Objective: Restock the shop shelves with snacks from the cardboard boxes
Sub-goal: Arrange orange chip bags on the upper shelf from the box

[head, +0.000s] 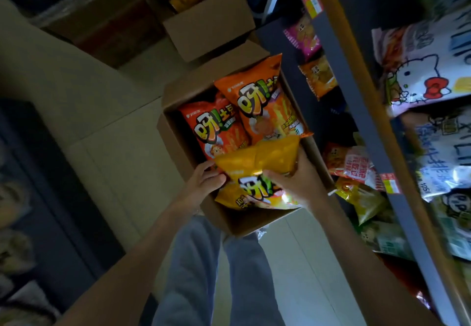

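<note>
Yellow snack bag (257, 161) lies at the near end of the cardboard box (242, 223). Left hand (206, 181) and right hand (297, 178) grip its opposite edges, fingers curled. Judged light, air-puffed, slick, contents crushable: hold by the seams, don't squeeze.

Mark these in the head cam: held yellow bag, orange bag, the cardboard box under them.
yellow bag (257, 161), head view, upper crumpled panel
orange bag (265, 106), head view, middle of printed front
cardboard box (244, 221), head view, near outer wall

Single head-worn view, tilted steeply down, close above left hand (204, 183) and right hand (298, 180), over cardboard box (244, 221) on floor (102, 121); shelves (356, 70) along right edge.
</note>
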A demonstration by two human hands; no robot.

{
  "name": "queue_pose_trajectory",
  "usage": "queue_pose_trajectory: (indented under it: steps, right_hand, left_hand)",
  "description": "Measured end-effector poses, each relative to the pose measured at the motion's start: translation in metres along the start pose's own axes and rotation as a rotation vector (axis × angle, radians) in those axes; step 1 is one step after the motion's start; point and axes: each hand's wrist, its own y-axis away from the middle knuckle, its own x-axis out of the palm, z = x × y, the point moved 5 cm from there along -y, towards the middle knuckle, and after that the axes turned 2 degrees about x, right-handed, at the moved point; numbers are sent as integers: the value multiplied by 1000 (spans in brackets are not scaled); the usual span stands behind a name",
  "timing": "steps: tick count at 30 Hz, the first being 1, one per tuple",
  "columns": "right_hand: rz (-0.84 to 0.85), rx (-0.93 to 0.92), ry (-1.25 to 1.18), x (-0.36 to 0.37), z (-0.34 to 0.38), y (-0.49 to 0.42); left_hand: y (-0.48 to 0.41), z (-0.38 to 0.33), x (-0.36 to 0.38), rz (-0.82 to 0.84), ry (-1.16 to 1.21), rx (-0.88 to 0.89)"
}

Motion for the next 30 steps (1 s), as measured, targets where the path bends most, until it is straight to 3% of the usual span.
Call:
queue_pose_trajectory:
  steps: [2,4,9,11,14,17,23,30]
  right_hand:
    - [-52,38,-306,-9,14,-4]
    - [-61,72,-439,-6,28,-11]
    - [51,152,-551,26,47,-45]
    - [-87,94,-462,26,52,-61]
    - [-496,9,173,15,47,-88]
    - [-406,25,602,32,31,-115]
    - [-539,78,664,31,40,-120]
    - [-679,63,538,1,72,-55]
  left_hand:
    - [-2,-11,6,110,-64,48]
    - [-5,-25,15,169,-110,90]
    - [-21,-56,5,-41,-67,232]
    - [-27,-57,-11,-148,-39,242]
    - [-31,-56,-37,-309,-43,225]
    - [-26,-54,-61,-449,-36,231]
    - [-16,-53,-88,-526,45,195]
    - [22,-89,-72,-453,63,260]
